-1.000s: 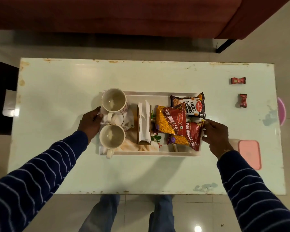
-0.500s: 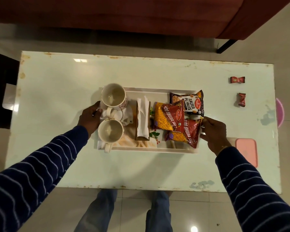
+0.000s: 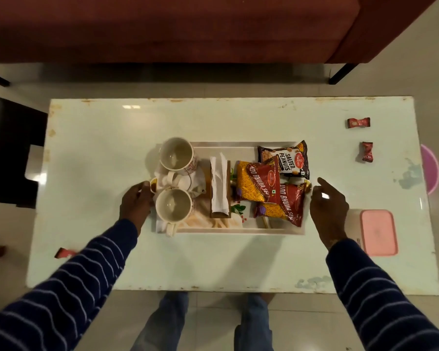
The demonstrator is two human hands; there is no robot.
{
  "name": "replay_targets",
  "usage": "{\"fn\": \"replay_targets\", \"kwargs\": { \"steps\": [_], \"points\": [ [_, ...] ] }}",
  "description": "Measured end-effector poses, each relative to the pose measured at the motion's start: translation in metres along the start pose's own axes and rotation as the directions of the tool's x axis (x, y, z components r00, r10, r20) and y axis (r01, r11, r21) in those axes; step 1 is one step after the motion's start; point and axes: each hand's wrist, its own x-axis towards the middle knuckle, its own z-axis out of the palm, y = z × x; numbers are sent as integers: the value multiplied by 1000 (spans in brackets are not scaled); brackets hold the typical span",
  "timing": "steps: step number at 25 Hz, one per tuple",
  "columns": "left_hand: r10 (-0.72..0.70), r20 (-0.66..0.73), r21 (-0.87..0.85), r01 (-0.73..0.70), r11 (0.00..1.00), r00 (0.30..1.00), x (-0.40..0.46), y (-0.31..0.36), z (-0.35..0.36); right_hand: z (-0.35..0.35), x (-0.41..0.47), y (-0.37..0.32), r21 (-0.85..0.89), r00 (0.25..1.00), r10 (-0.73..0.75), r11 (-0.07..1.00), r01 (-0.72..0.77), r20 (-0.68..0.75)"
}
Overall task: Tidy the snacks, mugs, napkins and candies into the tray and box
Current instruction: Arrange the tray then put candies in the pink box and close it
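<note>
Gripping the white rectangular tray between them, left hand pinches its handle, right hand hovers spread; loaded, fragile mugs — lift by both end handles.

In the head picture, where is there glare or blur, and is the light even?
Head view: dim, warm light; small glare spots on the table at its far left, left edge and right edge; the right hand is slightly motion-blurred, with a bright spot on a finger; packet print stays readable on the peanuts; wide-angle bending shows at the edges.
</note>
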Motion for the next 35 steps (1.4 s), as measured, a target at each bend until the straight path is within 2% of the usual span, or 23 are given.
{"fn": "replay_targets", "kwargs": {
  "steps": [3, 6, 9, 12, 14, 16, 19, 20, 21, 23, 25, 27, 29, 31, 35],
  "points": [
    [-73, -92, -29, 71, 997, 993, -15, -8, -8, -13, -21, 7, 21, 992, -98, 995, 100, -77],
    [-84, -140, 12, 87, 996, 987, -28, -12, -9, -38, -41, 25, 54, 990, -95, 993, 102, -107],
    [-21, -257, 124, 55, 991, 966, -48, -13, -2, -71, -60, 46, 71, 988, -51, 996, 62, -148],
    [126, -351, 225, -47, 973, 928, -80, -15, 16, -107, -71, 64, -14, 967, -100, 995, 99, -236],
    [310, -381, 211, -245, 946, 871, -106, -14, 34, -130, -68, 75, -100, 976, -93, 992, 74, -199],
    [489, -363, 284, -406, 869, 793, -127, -14, 55, -145, -56, 88, -221, 989, -75, 974, 46, -126],
    [656, -181, 452, -531, 717, 732, -154, -7, 95, -151, -35, 95, -384, 1000, -19, 923, 10, -19],
    [734, -72, 474, -624, 621, 675, -164, -2, 111, -150, -29, 96, -420, 1000, -5, 907, 9, 10],
    [810, 46, 476, -726, 497, 585, -174, 1, 128, -147, -24, 96, -444, 999, -6, 896, 22, 38],
    [873, 248, 428, -856, 290, 420, -192, 8, 164, -141, -17, 98, -473, 996, -31, 879, 66, 82],
    [842, 412, 335, -918, 214, 347, -210, 16, 201, -136, -11, 101, -497, 993, -38, 864, 88, 110],
    [743, 564, 233, -933, 275, 360, -224, 25, 237, -132, -7, 101, -520, 991, -48, 847, 105, 121],
    [602, 683, 173, -892, 417, 414, -233, 34, 274, -130, -4, 104, -513, 991, -68, 851, 118, 114],
    [483, 745, 173, -832, 527, 460, -236, 39, 307, -130, -2, 107, -476, 991, -88, 870, 128, 104],
    [367, 785, 248, -796, 553, 500, -225, 38, 353, -128, 1, 108, -410, 990, -103, 902, 135, 99]
  ]
}}
